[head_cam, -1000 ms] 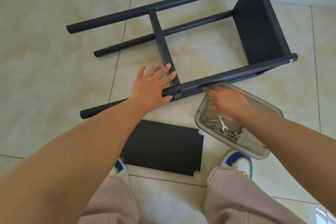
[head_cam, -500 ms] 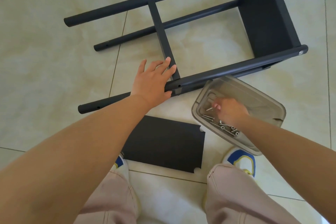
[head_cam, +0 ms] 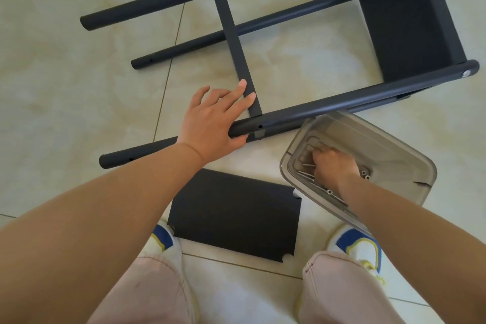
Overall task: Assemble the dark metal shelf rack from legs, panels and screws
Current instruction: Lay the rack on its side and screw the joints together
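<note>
Since half a second before, our right hand had gone deeper into the clear plastic bin, its fingers now curled down among the screws where earlier it had lifted one between the fingertips. Our left hand had kept its place on the rack, and the view had shifted a little, the rack's far end sliding up toward the top edge.

The floor was pale cream tile with thin dark grout lines. A loose dark panel lay flat on it between our two white, blue and yellow shoes, just beside the bin.

The partly built shelf rack lay on its side on the tiles, its legs pointing left and one panel fixed at the right end. Our left hand rested over the nearest leg, fingers spread and fairly straight, two fingertips touching the cross piece, the thumb tucked under the tube. Our right hand was bunched low in the bin, touching the screws; whether it actually pinched one we could not tell.
</note>
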